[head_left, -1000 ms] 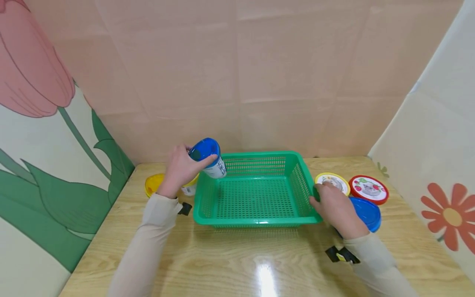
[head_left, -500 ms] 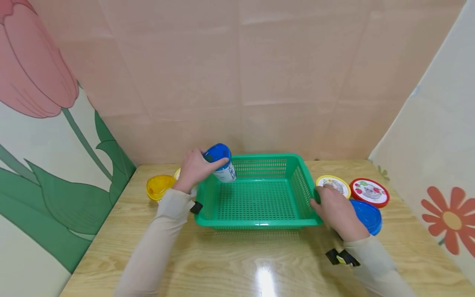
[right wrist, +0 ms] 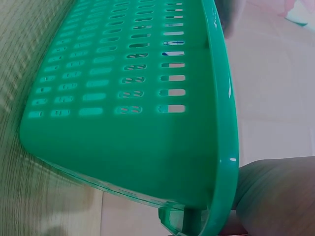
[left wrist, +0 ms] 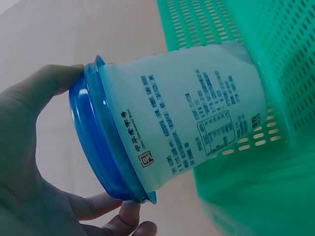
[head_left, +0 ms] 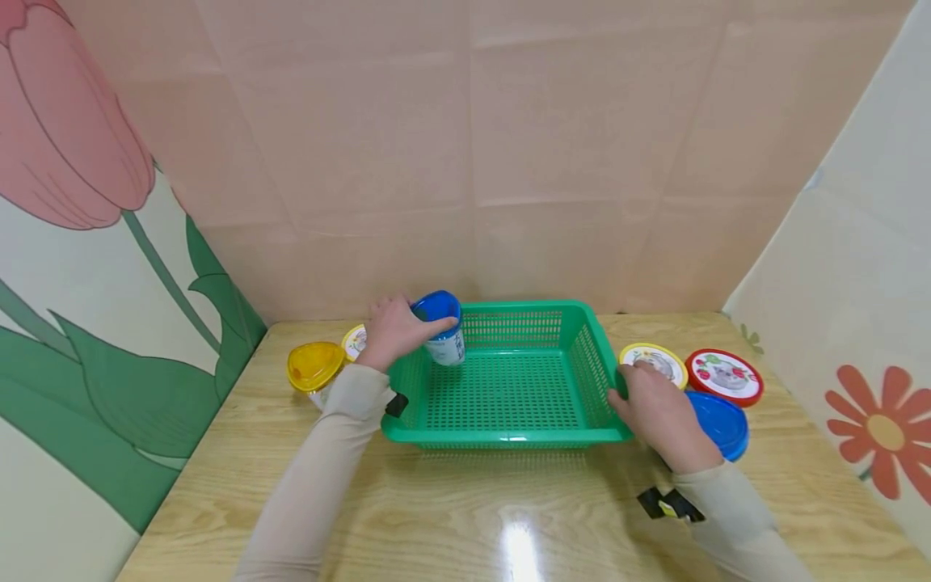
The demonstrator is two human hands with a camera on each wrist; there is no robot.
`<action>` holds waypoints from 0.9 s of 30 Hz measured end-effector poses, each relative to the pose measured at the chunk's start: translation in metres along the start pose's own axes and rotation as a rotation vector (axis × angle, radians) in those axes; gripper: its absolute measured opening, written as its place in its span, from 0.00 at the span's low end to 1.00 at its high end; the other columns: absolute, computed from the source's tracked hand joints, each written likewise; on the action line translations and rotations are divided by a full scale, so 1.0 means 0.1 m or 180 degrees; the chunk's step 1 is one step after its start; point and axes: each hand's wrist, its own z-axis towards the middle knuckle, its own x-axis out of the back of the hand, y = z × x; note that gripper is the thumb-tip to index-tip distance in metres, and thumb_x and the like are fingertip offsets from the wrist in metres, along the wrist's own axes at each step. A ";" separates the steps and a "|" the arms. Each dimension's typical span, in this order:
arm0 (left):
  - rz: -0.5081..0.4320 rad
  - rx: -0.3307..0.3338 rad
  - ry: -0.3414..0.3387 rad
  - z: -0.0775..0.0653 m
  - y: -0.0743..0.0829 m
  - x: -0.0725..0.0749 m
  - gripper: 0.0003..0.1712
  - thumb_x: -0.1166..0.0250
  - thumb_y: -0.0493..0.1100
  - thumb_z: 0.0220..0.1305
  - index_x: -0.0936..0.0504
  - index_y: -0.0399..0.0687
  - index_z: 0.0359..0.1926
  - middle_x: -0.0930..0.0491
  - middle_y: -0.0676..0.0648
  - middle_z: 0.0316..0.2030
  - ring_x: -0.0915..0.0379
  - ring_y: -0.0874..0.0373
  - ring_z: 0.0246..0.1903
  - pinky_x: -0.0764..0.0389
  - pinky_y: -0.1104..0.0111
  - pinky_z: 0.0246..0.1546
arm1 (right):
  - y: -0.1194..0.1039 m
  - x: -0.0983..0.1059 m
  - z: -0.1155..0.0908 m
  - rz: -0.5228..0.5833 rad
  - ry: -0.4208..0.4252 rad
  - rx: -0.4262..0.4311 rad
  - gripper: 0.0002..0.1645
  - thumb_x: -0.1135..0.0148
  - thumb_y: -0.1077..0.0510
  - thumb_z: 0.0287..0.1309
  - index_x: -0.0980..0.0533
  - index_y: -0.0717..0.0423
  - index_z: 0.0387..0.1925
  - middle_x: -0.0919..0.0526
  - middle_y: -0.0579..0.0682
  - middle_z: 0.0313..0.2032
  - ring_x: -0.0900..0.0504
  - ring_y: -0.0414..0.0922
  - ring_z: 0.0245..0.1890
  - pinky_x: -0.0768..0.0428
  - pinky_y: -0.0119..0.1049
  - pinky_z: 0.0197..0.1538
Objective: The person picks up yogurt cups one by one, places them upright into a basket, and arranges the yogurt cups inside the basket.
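Note:
My left hand [head_left: 398,333] grips a white paper cup [head_left: 447,351] by its blue plastic lid [head_left: 436,305]. In the left wrist view the thumb and fingers span the lid [left wrist: 106,132], and blue print covers the cup's side [left wrist: 182,113]. The cup is inside the back left corner of a green plastic basket [head_left: 505,439]. Whether its base touches the basket floor, I cannot tell. On the opposite side, my right hand [head_left: 658,412] holds the basket's right rim. The right wrist view shows the slotted basket wall [right wrist: 123,142] and part of that hand [right wrist: 275,196] at the rim.
Left of the basket stand a yellow-lidded cup [head_left: 314,365] and a yellow-rimmed picture lid [head_left: 355,341], partly hidden. At the right lie yellow-rimmed [head_left: 665,364] and red-rimmed picture lids [head_left: 725,377] and a blue lid [head_left: 720,422]. A papered wall [head_left: 465,162] rises behind.
My left hand has carried the cup right and downward into the basket's left end, and the cup stands more upright. My right hand has kept its hold on the rim.

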 end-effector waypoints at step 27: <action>0.0110 0.0106 -0.0258 0.10 -0.05 -0.13 0.48 0.29 0.73 0.48 0.24 0.36 0.52 0.24 0.38 0.49 0.37 0.42 0.51 0.35 0.51 0.53 | 0.01 0.01 0.01 -0.0005 -0.0055 -0.0007 0.22 0.32 0.56 0.59 0.23 0.71 0.46 0.21 0.64 0.37 0.21 0.57 0.34 0.20 0.56 0.36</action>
